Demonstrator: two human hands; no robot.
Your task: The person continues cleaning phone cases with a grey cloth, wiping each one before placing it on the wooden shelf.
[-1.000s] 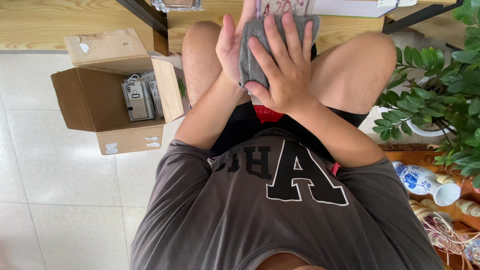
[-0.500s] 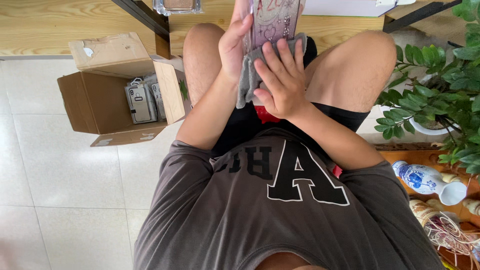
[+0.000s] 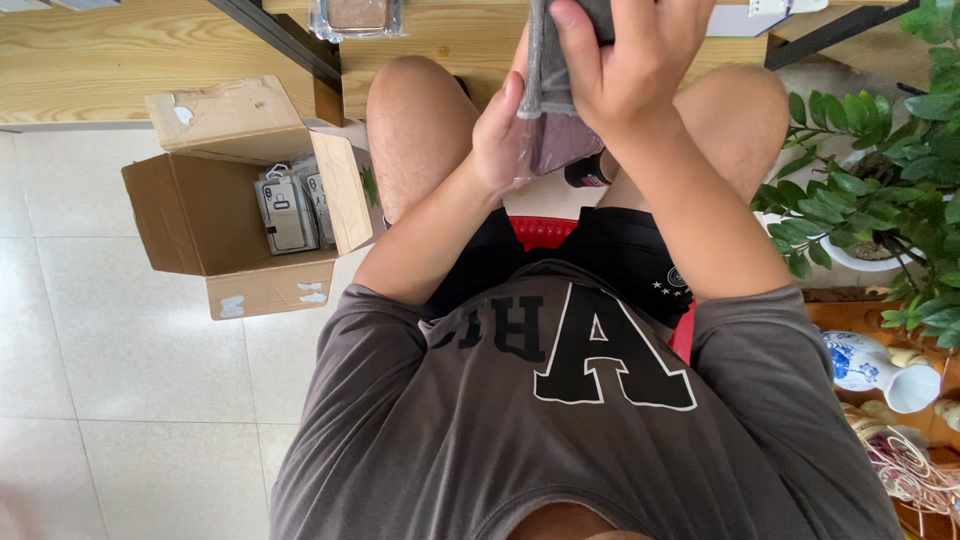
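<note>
- Left hand (image 3: 500,135) was raised in front of the body, between the bare knees, palm against the left side of a flat packet in clear wrap (image 3: 558,140); thumb pointed up along the packet's edge. It supported the packet from the side; its fingers were hidden behind it, so the closure of that hand could not be told.
- Right hand (image 3: 630,60) sat above and over the top of the packet, fingers curled down and closed on a grey cloth (image 3: 548,60) that hung against the packet's upper part. The grip was closed on the cloth.
- The packet was held upright in the air, just under the edge of the wooden table (image 3: 120,70); its lower part looked dull purple through the wrap. Its upper end ran out of view at the top.
- The cloth lay touching the packet, between the two hands, and covered the packet's upper half.
- Person was seated on a red seat (image 3: 540,232), grey shirt with large letters, black shorts.
- Open cardboard box (image 3: 230,215) stood on the tiled floor to the person's left, near the left knee, flaps spread; several flat packaged items (image 3: 290,210) stood on edge inside it.
- Another wrapped packet (image 3: 357,15) lay on the table above the left knee.
- Green potted plant (image 3: 880,190) stood to the right, beside the right knee.
- White and blue ceramic jug (image 3: 870,365) lay near the plant, lower right.
</note>
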